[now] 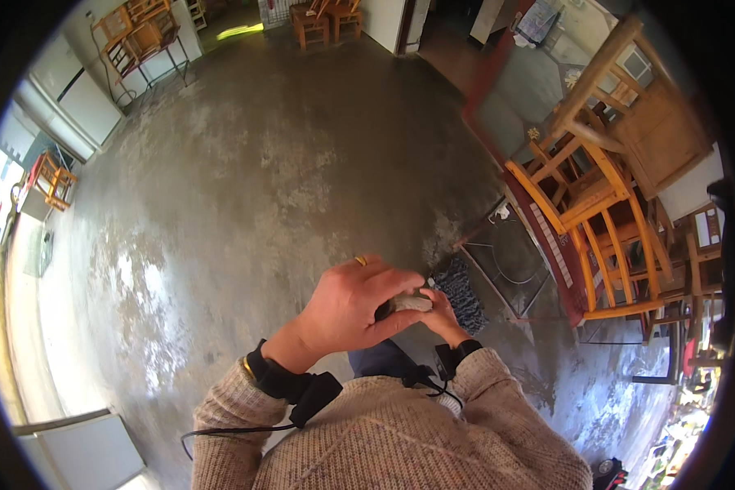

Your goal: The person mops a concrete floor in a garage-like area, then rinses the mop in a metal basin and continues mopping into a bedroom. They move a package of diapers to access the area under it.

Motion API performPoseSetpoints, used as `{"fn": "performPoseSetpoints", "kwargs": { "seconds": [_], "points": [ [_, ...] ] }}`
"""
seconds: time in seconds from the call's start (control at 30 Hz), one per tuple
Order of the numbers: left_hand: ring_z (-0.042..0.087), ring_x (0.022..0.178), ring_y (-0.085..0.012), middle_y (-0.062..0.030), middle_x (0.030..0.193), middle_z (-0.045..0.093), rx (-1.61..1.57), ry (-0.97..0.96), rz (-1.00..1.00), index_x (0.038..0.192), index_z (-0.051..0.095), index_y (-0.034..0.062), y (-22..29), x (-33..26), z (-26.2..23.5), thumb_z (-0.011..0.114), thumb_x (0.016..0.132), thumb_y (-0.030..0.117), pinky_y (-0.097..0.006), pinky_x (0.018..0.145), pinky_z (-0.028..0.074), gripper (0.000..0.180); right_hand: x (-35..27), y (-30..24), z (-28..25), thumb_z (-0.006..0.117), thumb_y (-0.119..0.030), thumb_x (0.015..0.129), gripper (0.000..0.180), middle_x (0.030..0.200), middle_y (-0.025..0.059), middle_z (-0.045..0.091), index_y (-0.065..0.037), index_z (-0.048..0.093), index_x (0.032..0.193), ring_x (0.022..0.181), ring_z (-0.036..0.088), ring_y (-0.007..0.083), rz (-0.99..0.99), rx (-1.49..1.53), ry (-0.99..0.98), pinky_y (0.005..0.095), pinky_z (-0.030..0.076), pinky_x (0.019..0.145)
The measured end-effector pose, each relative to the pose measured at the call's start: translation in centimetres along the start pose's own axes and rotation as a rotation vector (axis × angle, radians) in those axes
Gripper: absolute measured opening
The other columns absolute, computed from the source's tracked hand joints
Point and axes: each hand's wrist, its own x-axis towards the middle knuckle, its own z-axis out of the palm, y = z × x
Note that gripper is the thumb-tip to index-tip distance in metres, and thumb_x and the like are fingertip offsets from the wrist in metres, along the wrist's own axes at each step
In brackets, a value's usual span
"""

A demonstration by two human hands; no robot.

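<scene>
My left hand [347,300] is curled, thumb below and fingers above, around the pale grey end of what looks like a mop handle [412,303]. Just to its right, my right hand [442,317] is closed on the same handle, partly hidden behind the left. Beyond the right hand, the dark grey, shaggy mop head [463,292] rests on the floor. Most of the handle's length is hidden by the hands. Both wrists wear black bands with small devices, and a cable runs from the left one.
Wet-looking concrete floor [245,163] spreads ahead. At right stand stacked wooden chairs [600,196] by a dark red-edged table [559,253], with a metal frame [510,265] on the floor. A white fridge [86,106] and more chairs [143,41] line the far left wall. A white panel [90,449] is near left.
</scene>
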Motion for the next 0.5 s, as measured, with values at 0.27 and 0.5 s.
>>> {"fn": "performPoseSetpoints", "kwargs": {
  "seconds": [0.27, 0.5],
  "points": [
    [0.044, 0.053, -0.0139, -0.0015, 0.058, 0.048, -0.957, 0.445, -0.48, 0.094, 0.056, 0.0043, -12.4, 8.3, -10.4, 0.042, 0.095, 0.032, -0.028, 0.058, 0.037, 0.031, 16.4, -10.0, -1.7, 0.072, -0.041, 0.07, 0.039, 0.076, 0.0137, 0.06, -0.006, 0.06, 0.082, 0.076, 0.06, 0.0316, 0.057, -0.02, -0.157, 0.0399, 0.044, 0.063],
    [0.033, 0.048, -0.0108, 0.0013, 0.05, 0.037, -1.097, 0.381, -0.279, 0.092, 0.053, 0.0066, -26.0, 13.8, -27.7, 0.04, 0.094, 0.018, -0.027, 0.054, 0.03, 0.017, 33.1, -20.7, 0.4, 0.074, -0.033, 0.07, 0.032, 0.074, 0.0114, 0.061, -0.007, 0.06, 0.083, 0.073, 0.061, 0.0283, 0.012, 0.071, -0.106, 0.0364, 0.046, 0.063]
  ]
}}
